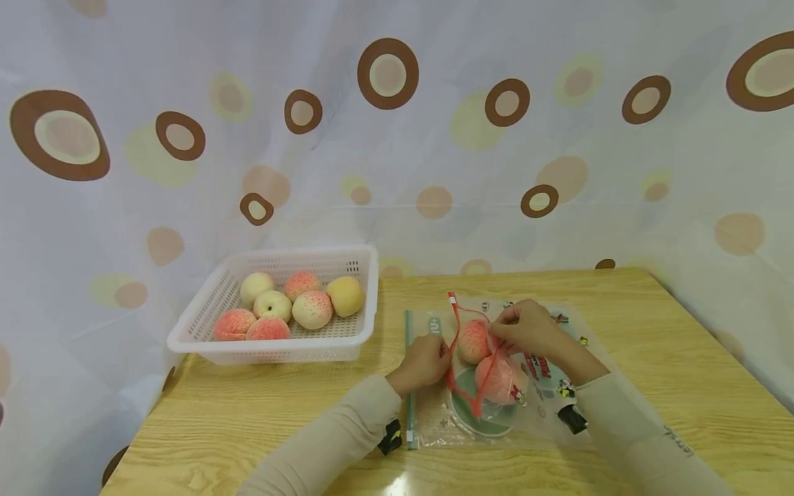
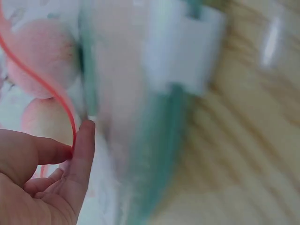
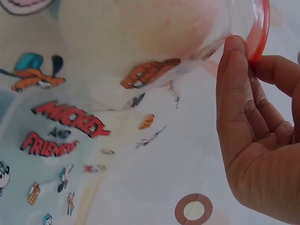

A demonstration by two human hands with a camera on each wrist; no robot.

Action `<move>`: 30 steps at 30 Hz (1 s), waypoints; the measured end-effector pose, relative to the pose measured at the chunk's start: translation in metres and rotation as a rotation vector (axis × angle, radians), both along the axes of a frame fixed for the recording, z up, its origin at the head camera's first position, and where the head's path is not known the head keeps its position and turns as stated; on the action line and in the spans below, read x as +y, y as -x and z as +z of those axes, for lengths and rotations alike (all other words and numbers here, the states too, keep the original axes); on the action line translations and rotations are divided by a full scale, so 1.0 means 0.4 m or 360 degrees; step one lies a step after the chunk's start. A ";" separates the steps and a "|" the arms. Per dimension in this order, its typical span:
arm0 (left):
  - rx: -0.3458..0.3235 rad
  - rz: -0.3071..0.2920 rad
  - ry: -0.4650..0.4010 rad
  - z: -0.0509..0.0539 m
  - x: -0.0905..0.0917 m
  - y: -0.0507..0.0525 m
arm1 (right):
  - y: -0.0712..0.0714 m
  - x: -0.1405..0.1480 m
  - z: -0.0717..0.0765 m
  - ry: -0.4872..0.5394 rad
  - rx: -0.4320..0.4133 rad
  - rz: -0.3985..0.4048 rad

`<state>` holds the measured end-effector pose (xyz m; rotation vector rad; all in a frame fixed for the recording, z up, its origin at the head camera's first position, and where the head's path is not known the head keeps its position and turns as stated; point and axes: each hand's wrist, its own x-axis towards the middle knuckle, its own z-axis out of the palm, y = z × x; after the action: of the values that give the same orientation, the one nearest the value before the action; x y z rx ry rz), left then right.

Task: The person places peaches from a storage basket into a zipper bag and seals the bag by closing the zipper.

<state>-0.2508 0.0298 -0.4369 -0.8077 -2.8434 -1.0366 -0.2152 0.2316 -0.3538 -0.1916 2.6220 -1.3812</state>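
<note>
You pinch the mouth of a red-edged zip bag open with both hands, two peaches inside.
Your left hand pinches the near-left rim, your right hand the opposite rim; the bag sits above a green-edged zip bag on the desk, right of a white plastic basket of seven fruits.

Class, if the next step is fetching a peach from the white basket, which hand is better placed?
Probably the left hand: it pinches the red-edged bag on the side nearer the white basket, while the right hand pinches the opposite edge, farther away.
</note>
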 end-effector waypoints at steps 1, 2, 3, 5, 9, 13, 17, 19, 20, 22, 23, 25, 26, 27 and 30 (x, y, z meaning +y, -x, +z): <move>-0.0023 0.0001 -0.0023 0.006 0.005 0.000 | -0.002 0.005 0.004 -0.0003 0.0000 -0.0007; -0.0060 0.0000 -0.0051 0.013 0.010 0.000 | -0.003 0.010 0.009 -0.0004 -0.0001 -0.0016; -0.0107 -0.0004 -0.0087 0.021 0.017 -0.001 | -0.004 0.017 0.014 -0.0009 -0.0005 -0.0028; -0.0215 -0.0019 -0.0172 0.039 0.029 -0.002 | -0.005 0.031 0.024 -0.0027 -0.0006 -0.0052; -0.0447 -0.0099 -0.0382 0.081 0.056 -0.007 | -0.007 0.063 0.052 -0.0076 0.0008 -0.0087; -0.0529 -0.0185 -0.0536 0.134 0.081 -0.015 | -0.024 0.099 0.098 -0.0114 0.0060 -0.0162; -0.0559 -0.0202 -0.0630 0.180 0.095 -0.024 | -0.046 0.132 0.149 -0.0191 0.0145 -0.0246; -0.0619 -0.0198 -0.0688 0.195 0.099 -0.027 | -0.055 0.148 0.172 -0.0220 0.0185 -0.0287; -0.0644 -0.0196 -0.0711 0.200 0.101 -0.028 | -0.059 0.155 0.182 -0.0227 0.0207 -0.0312; -0.0679 -0.0199 -0.0739 0.210 0.104 -0.031 | -0.067 0.171 0.202 -0.0240 0.0238 -0.0356; -0.0696 -0.0205 -0.0765 0.214 0.106 -0.032 | -0.070 0.179 0.210 -0.0242 0.0248 -0.0383; -0.0717 -0.0214 -0.0804 0.220 0.110 -0.035 | -0.075 0.196 0.224 -0.0245 0.0268 -0.0434; -0.0727 -0.0216 -0.0829 0.222 0.111 -0.036 | -0.079 0.203 0.232 -0.0253 0.0281 -0.0458; -0.0738 -0.0217 -0.0853 0.223 0.112 -0.036 | -0.083 0.211 0.239 -0.0257 0.0289 -0.0479; -0.0772 -0.0214 -0.0930 0.223 0.113 -0.037 | -0.093 0.229 0.258 -0.0231 0.0318 -0.0529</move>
<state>-0.2359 0.0750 -0.3477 -0.7673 -2.5620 -2.1961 -0.1780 0.3231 -0.2505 0.1406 3.0152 -1.3135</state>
